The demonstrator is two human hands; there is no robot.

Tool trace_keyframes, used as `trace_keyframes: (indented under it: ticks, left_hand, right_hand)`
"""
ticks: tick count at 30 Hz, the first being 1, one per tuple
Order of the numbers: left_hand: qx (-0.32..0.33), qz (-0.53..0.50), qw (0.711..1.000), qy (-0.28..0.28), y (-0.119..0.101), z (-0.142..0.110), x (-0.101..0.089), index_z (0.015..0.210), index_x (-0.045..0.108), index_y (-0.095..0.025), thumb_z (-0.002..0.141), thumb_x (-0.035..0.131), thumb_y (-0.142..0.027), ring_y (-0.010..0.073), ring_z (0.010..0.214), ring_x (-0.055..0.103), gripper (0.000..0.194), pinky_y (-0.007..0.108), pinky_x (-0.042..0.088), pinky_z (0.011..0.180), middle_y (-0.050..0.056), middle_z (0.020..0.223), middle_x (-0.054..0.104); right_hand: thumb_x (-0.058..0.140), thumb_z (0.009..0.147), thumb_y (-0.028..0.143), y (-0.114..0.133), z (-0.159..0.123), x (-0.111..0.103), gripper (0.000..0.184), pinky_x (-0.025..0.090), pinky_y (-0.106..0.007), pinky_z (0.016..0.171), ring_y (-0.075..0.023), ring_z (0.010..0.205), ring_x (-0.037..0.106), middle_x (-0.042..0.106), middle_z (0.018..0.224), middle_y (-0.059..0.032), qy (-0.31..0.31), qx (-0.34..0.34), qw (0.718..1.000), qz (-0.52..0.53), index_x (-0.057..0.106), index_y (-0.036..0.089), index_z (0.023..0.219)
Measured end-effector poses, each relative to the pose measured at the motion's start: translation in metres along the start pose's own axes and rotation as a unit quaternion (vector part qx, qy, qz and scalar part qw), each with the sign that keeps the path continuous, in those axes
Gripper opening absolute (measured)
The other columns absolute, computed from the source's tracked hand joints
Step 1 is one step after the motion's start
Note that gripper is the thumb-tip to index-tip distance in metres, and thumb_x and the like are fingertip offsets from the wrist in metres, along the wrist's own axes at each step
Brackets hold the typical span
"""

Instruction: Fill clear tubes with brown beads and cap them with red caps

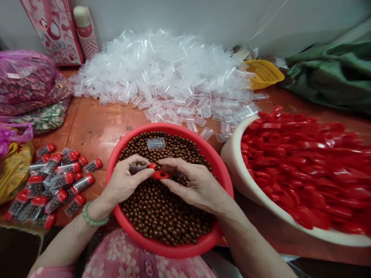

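While the left hand is closed around a clear tube, thumb and fingers pressed on its sides, the right hand is partly curled, holding a red cap at the tips of thumb and fingers. Brown balls show inside the tube; cap and tube mouth are close together, but whether they touch cannot be told. A green bead bracelet circles the left wrist.

Both hands are over a red basin of small brown balls. One loose clear cylinder lies on its side on the balls, beyond the hands.

Left of basin, on the counter: a jumbled group of filled, red-capped tubes. Right of basin: a white tub, tilted, heaped with red plastic parts. Beyond the basin: a broad pile of clear cylinders, with a yellow basket at its right end.

Outer left: a purple plastic bag of small packets, a yellow bag nearer. Back left: a bottle upright beside a patterned pink bag. Far right: dark green fabric.
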State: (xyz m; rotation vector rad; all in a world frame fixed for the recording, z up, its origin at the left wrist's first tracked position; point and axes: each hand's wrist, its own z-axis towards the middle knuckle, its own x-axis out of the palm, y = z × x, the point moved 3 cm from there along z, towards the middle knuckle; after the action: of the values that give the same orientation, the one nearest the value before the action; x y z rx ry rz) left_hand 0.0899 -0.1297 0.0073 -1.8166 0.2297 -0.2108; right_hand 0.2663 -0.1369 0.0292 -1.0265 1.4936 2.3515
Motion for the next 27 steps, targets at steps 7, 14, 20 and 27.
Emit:
trace_keyframes:
  ticks: [7,14,20,27]
  left_hand:
    - [0.022,0.025,0.999,0.030,0.002,0.002,0.002,0.083,0.066,-0.014,0.072,0.073,-0.027,0.0157,0.087,0.060,0.019,0.028,0.045,0.083,0.003,0.089,0.066]
    - [-0.067,-0.094,0.988,0.105,0.012,0.002,0.002,0.091,0.067,-0.013,0.074,0.074,-0.035,0.0100,0.071,0.058,0.029,0.023,0.046,0.070,0.001,0.081,0.065]
    - [-0.126,-0.232,0.960,0.094,0.013,0.004,0.001,0.083,0.064,-0.011,0.067,0.081,-0.038,0.0086,0.068,0.060,0.035,0.021,0.050,0.065,0.000,0.077,0.061]
    - [-0.100,-0.224,0.967,0.069,0.016,0.004,-0.001,0.078,0.065,-0.009,0.062,0.084,-0.038,0.0087,0.064,0.058,0.039,0.021,0.048,0.062,0.001,0.072,0.063]
  right_hand:
    - [0.056,0.088,0.012,0.007,0.005,0.004,0.026,0.055,-0.026,0.074,-0.0137,0.080,0.067,0.070,0.090,-0.0039,0.011,-0.052,0.998,0.021,0.064,0.021,0.111]
    - [0.060,0.086,0.014,0.008,0.006,0.003,0.014,0.055,-0.025,0.068,-0.0138,0.073,0.066,0.070,0.083,-0.0024,-0.041,-0.046,0.997,0.039,0.063,0.022,0.097]
    - [0.060,0.086,0.012,0.010,0.005,0.010,0.021,0.058,-0.027,0.072,-0.0154,0.080,0.069,0.072,0.090,-0.0041,-0.040,-0.088,0.995,-0.003,0.062,0.023,0.103]
    - [0.058,0.087,0.010,0.013,0.001,0.017,0.021,0.059,-0.027,0.072,-0.0166,0.081,0.070,0.073,0.093,-0.0076,-0.024,-0.164,0.978,-0.129,0.063,0.021,0.104]
